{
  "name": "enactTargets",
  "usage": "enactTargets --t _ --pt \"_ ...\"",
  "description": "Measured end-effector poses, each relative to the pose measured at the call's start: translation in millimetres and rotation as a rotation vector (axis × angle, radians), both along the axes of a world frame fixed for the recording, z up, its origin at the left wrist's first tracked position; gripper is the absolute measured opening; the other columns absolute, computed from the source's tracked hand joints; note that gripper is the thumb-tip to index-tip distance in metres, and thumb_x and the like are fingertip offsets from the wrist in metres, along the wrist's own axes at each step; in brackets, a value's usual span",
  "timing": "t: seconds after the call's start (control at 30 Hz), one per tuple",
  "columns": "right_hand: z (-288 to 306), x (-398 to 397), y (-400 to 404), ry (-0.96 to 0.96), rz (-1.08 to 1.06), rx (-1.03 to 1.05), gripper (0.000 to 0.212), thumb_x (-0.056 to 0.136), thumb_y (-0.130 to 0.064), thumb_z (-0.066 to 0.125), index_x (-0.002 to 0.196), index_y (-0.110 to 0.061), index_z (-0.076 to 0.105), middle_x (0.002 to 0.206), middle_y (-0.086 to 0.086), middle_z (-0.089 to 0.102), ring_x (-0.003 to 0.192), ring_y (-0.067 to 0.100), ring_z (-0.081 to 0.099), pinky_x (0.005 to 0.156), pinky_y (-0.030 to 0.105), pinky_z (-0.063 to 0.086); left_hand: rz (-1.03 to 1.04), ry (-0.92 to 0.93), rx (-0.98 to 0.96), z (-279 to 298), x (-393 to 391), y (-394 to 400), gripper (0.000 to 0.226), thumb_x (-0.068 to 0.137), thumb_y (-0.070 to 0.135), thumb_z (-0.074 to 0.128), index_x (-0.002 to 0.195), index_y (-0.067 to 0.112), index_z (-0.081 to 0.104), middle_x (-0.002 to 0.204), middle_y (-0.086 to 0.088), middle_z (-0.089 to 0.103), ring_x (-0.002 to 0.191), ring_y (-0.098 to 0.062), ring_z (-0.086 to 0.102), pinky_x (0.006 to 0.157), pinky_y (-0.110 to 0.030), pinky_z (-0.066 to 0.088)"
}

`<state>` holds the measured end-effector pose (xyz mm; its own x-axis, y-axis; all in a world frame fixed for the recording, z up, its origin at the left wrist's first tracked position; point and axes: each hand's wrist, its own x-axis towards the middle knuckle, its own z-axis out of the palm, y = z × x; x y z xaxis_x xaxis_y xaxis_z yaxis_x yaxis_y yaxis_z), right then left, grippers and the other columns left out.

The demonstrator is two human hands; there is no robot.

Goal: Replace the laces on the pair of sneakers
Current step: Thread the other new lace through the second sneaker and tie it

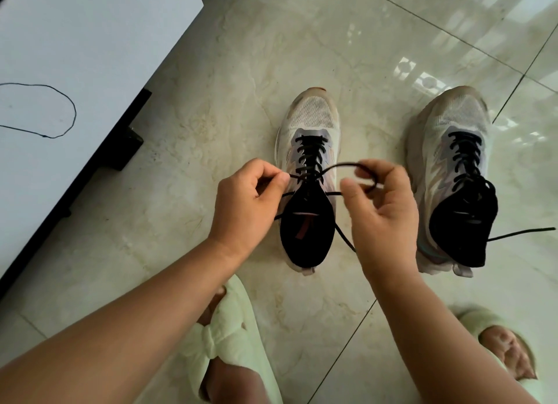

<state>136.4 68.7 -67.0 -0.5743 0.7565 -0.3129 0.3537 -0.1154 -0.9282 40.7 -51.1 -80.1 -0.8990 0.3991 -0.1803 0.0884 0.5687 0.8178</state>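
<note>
Tiled floor (211, 116); lace (338, 166) between both hands' fingers (350, 186).

Glossy marble-tile floor (241, 71) carries two sneakers (308, 174) (456, 177) side by side, apart; my slippered feet (229, 328) (498, 343) nearer; white table (75, 41) left.

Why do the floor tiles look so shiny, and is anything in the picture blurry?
Head view: window light glares off the glossy floor at upper right; the right hand and lace loop are slightly motion-blurred; the wide lens bends the edges.
</note>
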Motion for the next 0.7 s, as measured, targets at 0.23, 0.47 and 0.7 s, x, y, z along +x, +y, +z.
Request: enactTargets --t 0.23,0.47,0.7 --pt "-9.1 14.8 -13.6 -0.108 0.257 0.655 0.015 0.073 -0.017 0.070 0.083 -0.010 0.062 0.119 0.004 0.041 0.113 0.019 0.034 0.100 0.026 0.026 -0.316 0.510 -0.116 1.6 8.4 -12.1 0.021 0.077 0.027 0.070 0.085 0.008 0.068 0.110 -0.013 0.057 0.100 -0.026 0.054 0.091 -0.033 0.041" --pt "-19.0 18.8 -14.5 -0.345 0.300 0.771 0.021 0.070 -0.018 0.077 0.072 -0.005 0.061 0.099 0.013 0.058 0.100 0.037 0.051 0.087 0.049 0.040 -0.319 0.518 -0.339 -2.0 8.3 -15.1 0.034 0.069 0.041 0.075 0.063 0.009 0.063 0.096 -0.008 0.064 0.089 -0.031 0.060 0.081 -0.041 0.044" --pt "-22.7 21.7 -9.9 -0.165 0.264 0.531 0.015 0.077 -0.008 0.064 0.067 -0.006 0.053 0.105 -0.001 0.050 0.099 0.011 0.042 0.087 0.031 0.035 -0.314 0.569 -0.202 -2.3 5.6 -25.1 0.039 0.082 0.018 0.063 0.048 0.005 0.049 0.087 -0.009 0.068 0.071 -0.028 0.060 0.074 -0.039 0.045"
